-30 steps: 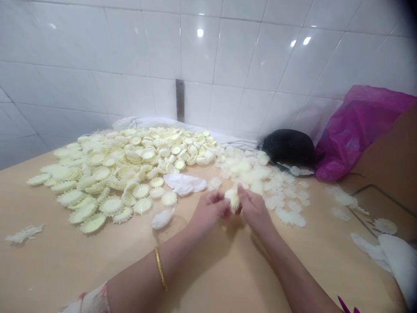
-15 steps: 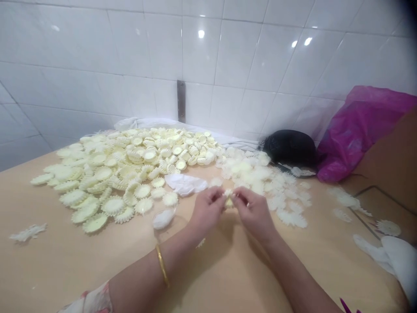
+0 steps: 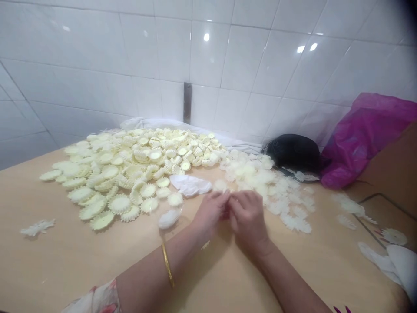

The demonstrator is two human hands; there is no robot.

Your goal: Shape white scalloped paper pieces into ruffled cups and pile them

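Observation:
My left hand (image 3: 211, 214) and my right hand (image 3: 248, 217) meet over the middle of the table, with fingers closed and pressed together. Between them is a small pale yellow frilled disc, now almost wholly hidden by the fingers. To the left spreads a big heap of pale yellow frilled cups (image 3: 120, 202) with zigzag edges. Just beyond the right hand lie loose, thin whitish frilled discs (image 3: 260, 178). A white cloth scrap (image 3: 190, 186) and a white wad (image 3: 168, 218) in what looks like a clear dish sit left of my left hand.
Against the tiled wall (image 3: 156, 52) lies a white sheet (image 3: 169, 123). At the back right are a black rounded object (image 3: 293, 150) and a magenta plastic bag (image 3: 361, 139). A few scraps (image 3: 37, 227) lie far left. White pieces (image 3: 404, 265) rest at the right edge.
My hands have drawn closer together and the fingers have turned inward, covering the frilled disc that showed between the fingertips. The view has shifted slightly left.

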